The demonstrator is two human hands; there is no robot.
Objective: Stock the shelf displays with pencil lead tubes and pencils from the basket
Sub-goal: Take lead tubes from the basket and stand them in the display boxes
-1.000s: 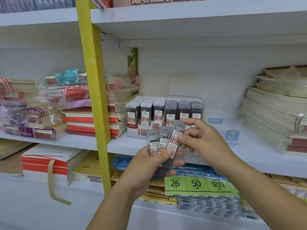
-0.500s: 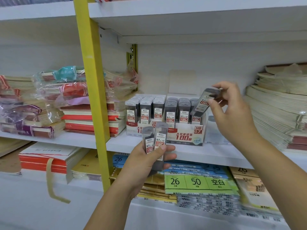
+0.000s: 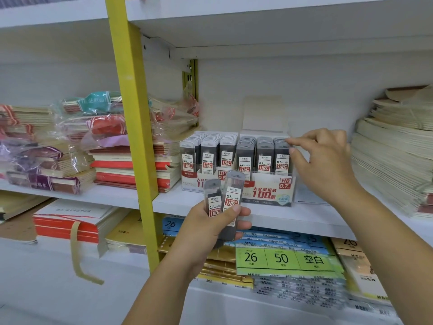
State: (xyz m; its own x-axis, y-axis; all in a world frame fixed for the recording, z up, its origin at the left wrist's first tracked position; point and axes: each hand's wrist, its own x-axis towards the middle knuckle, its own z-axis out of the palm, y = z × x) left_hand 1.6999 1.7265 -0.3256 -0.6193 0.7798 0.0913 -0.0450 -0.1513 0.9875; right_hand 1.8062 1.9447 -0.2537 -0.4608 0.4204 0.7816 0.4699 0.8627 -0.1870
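Lead tube now in display box | right hand touching it

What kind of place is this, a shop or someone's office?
Most likely a stationery shop: printed display boxes packed with pencil lead tubes, stacked notebooks, and labelled loose-leaf paper packs on white shelving.

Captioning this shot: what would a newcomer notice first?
The yellow upright cuts down left of centre. Right of it, display boxes of lead tubes stand on the middle shelf, the right hand at their right end. In front, the left hand holds two 0.7 tubes.
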